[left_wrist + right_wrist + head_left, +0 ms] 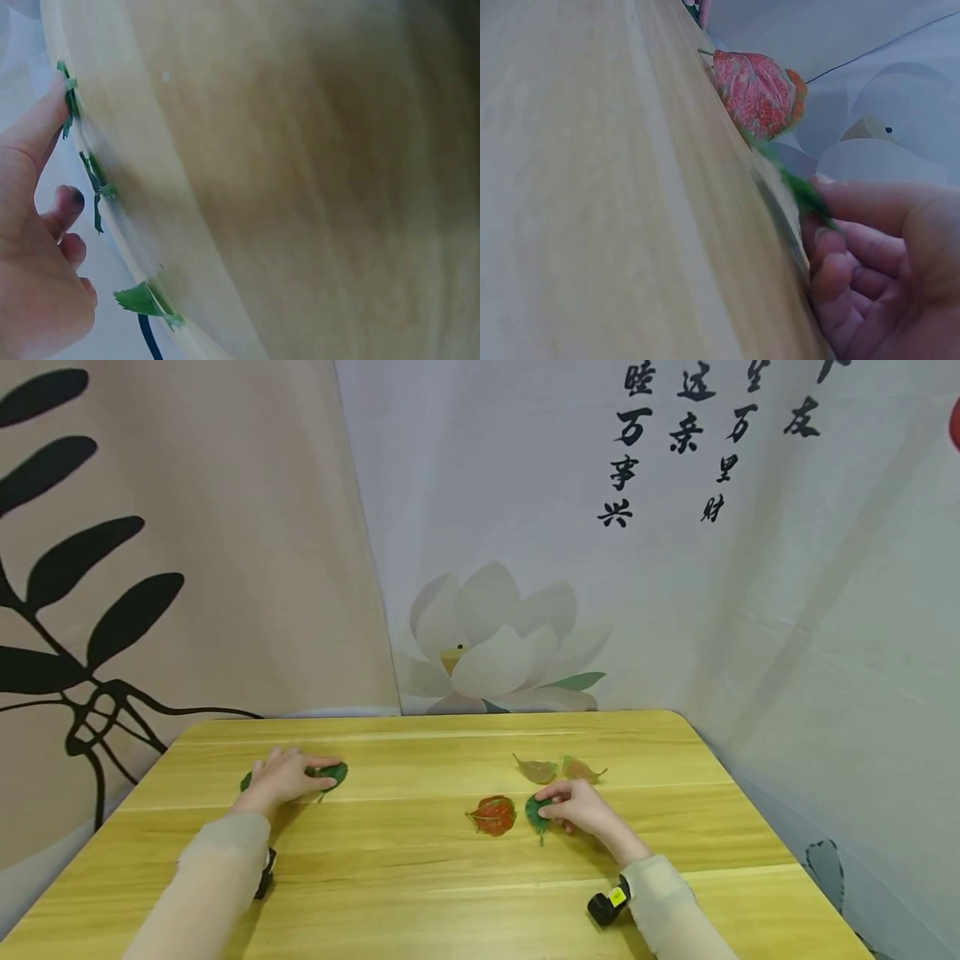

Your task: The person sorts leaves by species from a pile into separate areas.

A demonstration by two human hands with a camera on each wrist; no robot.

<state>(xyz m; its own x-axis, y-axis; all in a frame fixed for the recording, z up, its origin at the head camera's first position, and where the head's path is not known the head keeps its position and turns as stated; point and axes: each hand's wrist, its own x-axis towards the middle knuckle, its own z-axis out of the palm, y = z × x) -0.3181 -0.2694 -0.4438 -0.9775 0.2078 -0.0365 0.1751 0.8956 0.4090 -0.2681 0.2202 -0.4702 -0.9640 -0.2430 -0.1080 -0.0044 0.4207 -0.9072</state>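
In the head view, my left hand reaches over the table's left side, its thumb and forefinger touching opposite edges of a green leaf. Two more green leaves lie in a row with it, partly covered by the hand; the left wrist view shows a middle leaf and a nearer leaf. My right hand pinches another green leaf between thumb and forefinger, low over the table. Left of it lies a red leaf with a greenish edge.
Two yellowish-brown leaves, one left and one right, lie just beyond my right hand. The wooden table has rounded far corners and ends near a printed curtain. Dark wrist cameras sit on both forearms.
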